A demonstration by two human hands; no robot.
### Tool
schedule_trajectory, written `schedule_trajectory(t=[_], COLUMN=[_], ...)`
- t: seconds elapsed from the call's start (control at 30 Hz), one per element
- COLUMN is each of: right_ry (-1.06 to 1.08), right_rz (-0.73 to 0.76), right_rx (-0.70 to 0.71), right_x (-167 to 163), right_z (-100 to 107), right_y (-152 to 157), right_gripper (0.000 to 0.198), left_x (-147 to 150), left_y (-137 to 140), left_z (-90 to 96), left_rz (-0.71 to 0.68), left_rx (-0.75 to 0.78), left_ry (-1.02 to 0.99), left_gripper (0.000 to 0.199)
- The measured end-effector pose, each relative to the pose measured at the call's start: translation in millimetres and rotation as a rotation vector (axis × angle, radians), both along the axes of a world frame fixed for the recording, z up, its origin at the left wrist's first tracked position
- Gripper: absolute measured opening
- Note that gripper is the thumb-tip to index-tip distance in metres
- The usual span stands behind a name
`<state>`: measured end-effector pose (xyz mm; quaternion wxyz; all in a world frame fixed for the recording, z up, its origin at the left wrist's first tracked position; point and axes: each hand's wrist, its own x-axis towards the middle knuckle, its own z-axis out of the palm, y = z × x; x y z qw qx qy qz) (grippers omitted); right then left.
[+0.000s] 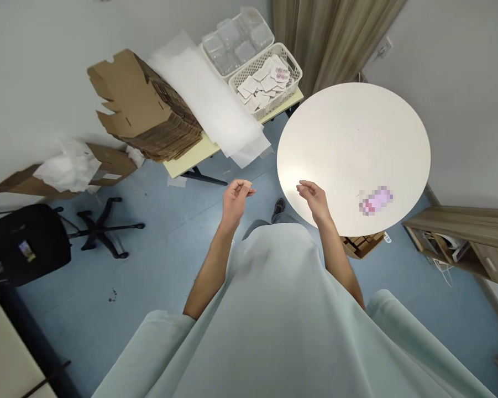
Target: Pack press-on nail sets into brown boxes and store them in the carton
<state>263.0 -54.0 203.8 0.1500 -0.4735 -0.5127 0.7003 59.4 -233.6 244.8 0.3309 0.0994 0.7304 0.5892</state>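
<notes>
My left hand [235,201] hangs in the air over the blue floor, in front of my body. Its fingers are loosely curled, and I see nothing in them. My right hand [314,199] is raised near the left edge of a round white table [348,132], appearing over its rim. Its fingers reach inward, half bent and a little apart, with nothing visible between them. On the tabletop to the right of that hand lies a pink and purple item [376,200], blurred by pixelation. The two hands are apart from each other.
A side table [197,155] bears stacked flat cardboard boxes [145,110], white foam sheets [211,99], a white basket [276,99] of small cards and a clear container [238,41]. A black chair [29,243] stands left, a wooden cabinet [472,237] right. An open carton [362,246] sits beneath the round table.
</notes>
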Motion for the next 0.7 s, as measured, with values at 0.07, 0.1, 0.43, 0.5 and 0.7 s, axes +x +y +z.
schedule_trajectory(t=[0.07, 0.1, 0.43, 0.5, 0.7], right_ry=[0.013, 0.015, -0.123, -0.151, -0.233], right_rz=[0.009, 0.008, -0.252, -0.319, -0.509], right_rx=[0.007, 0.011, 0.004, -0.003, -0.012], right_x=[-27.1, -38.5, -114.2, -128.0, -160.8], right_z=[4.6, 6.8, 15.7, 22.2, 45.0], right_y=[-0.2, -0.6, -9.5, -14.0, -33.7], right_gripper=[0.05, 0.05, 0.055, 0.054, 0.053], left_x=[-31.3, -46.5, -207.5, -238.2, -313.5], left_y=[4.3, 8.0, 107.5, 133.4, 225.1], left_z=[-2.8, -5.6, -62.6, -75.4, -127.0], left_rz=[-0.001, -0.009, -0.288, -0.365, -0.701], left_rx=[-0.012, -0.011, -0.043, -0.065, -0.079], left_ry=[0.019, 0.027, 0.157, 0.232, 0.435], left_gripper=[0.034, 0.034, 0.018, 0.014, 0.025])
